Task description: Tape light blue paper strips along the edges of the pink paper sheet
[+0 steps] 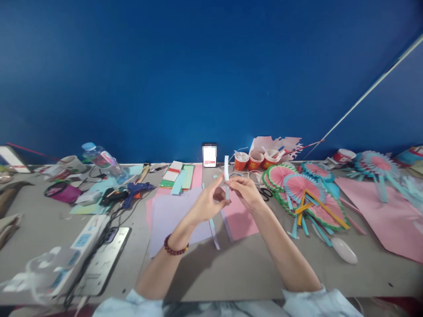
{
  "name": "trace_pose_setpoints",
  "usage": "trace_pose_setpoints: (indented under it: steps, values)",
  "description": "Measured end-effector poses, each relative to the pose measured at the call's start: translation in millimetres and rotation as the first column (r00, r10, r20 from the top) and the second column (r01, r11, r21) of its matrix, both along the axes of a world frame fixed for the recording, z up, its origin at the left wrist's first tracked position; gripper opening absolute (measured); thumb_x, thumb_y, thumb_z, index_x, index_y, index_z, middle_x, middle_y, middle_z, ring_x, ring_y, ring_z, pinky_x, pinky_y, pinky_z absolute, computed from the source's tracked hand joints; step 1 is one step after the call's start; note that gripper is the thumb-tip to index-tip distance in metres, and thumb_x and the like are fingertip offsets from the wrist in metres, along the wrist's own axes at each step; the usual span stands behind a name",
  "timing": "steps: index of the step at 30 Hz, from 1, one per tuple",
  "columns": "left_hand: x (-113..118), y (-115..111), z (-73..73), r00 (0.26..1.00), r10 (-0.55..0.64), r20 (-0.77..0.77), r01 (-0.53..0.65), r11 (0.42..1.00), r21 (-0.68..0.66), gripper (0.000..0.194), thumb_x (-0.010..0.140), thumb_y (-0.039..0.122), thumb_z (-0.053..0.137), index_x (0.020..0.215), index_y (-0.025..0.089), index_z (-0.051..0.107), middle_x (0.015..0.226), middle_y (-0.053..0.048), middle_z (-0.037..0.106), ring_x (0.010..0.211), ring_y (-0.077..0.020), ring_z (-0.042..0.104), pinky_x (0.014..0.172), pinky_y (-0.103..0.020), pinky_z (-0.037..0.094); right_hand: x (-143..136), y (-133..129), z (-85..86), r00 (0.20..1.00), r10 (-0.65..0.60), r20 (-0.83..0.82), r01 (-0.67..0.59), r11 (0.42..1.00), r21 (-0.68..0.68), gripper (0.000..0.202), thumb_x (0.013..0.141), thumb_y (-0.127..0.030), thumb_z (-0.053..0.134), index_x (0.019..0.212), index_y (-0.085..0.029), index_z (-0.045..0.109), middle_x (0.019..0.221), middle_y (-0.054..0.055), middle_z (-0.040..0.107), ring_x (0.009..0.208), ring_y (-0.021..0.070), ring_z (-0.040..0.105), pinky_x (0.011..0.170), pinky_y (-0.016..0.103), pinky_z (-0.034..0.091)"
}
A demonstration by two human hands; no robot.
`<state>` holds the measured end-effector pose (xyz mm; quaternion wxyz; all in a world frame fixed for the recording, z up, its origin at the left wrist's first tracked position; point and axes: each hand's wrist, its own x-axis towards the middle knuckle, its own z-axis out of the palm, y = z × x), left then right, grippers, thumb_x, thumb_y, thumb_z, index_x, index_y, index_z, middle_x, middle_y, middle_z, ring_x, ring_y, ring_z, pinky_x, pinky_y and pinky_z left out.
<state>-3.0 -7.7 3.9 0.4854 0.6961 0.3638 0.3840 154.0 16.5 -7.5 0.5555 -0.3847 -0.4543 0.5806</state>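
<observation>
The right hand pinches a pale strip between thumb and fingertips — it stands upright above the table. The left hand is close against the strip's left side, thumb and forefinger parted; whether they grip it I cannot tell. Beneath lie a purple sheet and, to the right, a pink sheet. Farther right are paper fans; red cups stand at the far side — a glue gun lies left, a phone near left.
</observation>
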Motion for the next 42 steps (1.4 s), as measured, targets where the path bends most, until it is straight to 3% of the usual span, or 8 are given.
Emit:
trace_pose_setpoints:
  steps: [10,15,20,27,30,35,42]
  values:
    - [-2,0,3.6,1.0,-0.011,0.021,0.011,1.0,-0.022,0.082,0.075,0.02,0.065,0.146,0.022,0.023,0.068,0.004,0.055,0.067,-0.0121,0.054,0.073,-0.03,0.047,-3,-2,2.9,0.997,-0.066,0.03,0.066,0.998,-0.009,0.025,0.056,-0.039,0.079,0.055,-0.019,0.065,0.054,-0.002,0.052,0.055,0.0103,0.042,0.054,0.026,0.033]
    - [-2,0,5.0,1.0,-0.013,0.025,0.015,0.999,-0.049,0.081,0.075,0.022,0.065,0.145,0.021,0.024,0.069,0.004,0.056,0.066,-0.0119,0.054,0.071,-0.03,0.048,-4,-1,-1.4,0.993,-0.115,0.022,0.115,0.993,-0.015,0.02,0.058,-0.036,0.077,0.059,-0.019,0.067,0.057,-0.002,0.055,0.055,0.01,0.043,0.054,0.025,0.033]
    - [0,1,-1.4,0.994,-0.051,0.098,0.061,0.993,-0.103,0.081,0.074,0.017,0.066,0.145,0.021,0.026,0.067,0.003,0.056,0.064,-0.0114,0.054,0.069,-0.029,0.049,-1,2,-3.7,0.996,-0.076,0.036,0.077,0.997,-0.009,0.026,0.066,-0.041,0.072,0.056,-0.018,0.065,0.051,-0.003,0.049,0.052,0.01,0.038,0.052,0.026,0.032]
    - [1,2,-2.3,0.985,-0.053,0.162,0.083,0.979,-0.186,0.082,0.071,0.018,0.07,0.142,0.019,0.03,0.066,0.003,0.058,0.066,-0.0123,0.056,0.068,-0.027,0.048,4,1,1.6,0.996,-0.028,0.08,0.025,0.999,0.037,0.032,0.074,-0.046,0.064,0.059,-0.018,0.064,0.059,0.0,0.055,0.058,0.0124,0.046,0.059,0.027,0.037]
    - [1,4,-4.7,0.985,-0.028,0.172,0.064,0.976,-0.208,0.084,0.069,0.021,0.072,0.142,0.019,0.03,0.065,0.004,0.057,0.066,-0.0128,0.058,0.067,-0.028,0.048,5,0,6.7,0.993,-0.008,0.121,0.001,0.998,0.06,0.029,0.071,-0.044,0.067,0.059,-0.018,0.065,0.06,0.0,0.055,0.06,0.0127,0.046,0.061,0.028,0.037]
    - [1,3,-6.6,0.987,0.005,0.158,0.023,0.984,-0.177,0.082,0.07,0.022,0.072,0.141,0.02,0.031,0.066,0.004,0.057,0.066,-0.0125,0.058,0.068,-0.029,0.049,4,-3,12.8,0.987,0.005,0.163,-0.009,1.0,0.024,0.019,0.062,-0.037,0.074,0.061,-0.019,0.067,0.058,-0.002,0.055,0.057,0.0115,0.043,0.058,0.027,0.035]
    - [5,-2,-0.6,0.999,0.021,0.047,-0.018,0.997,-0.069,0.073,0.073,0.022,0.068,0.138,0.015,0.036,0.066,0.003,0.055,0.062,-0.0128,0.055,0.064,-0.03,0.048,-1,-3,4.5,0.987,-0.106,0.121,0.101,0.994,0.044,0.015,0.061,-0.034,0.075,0.061,-0.02,0.07,0.06,0.0,0.06,0.061,0.0131,0.048,0.059,0.028,0.039]
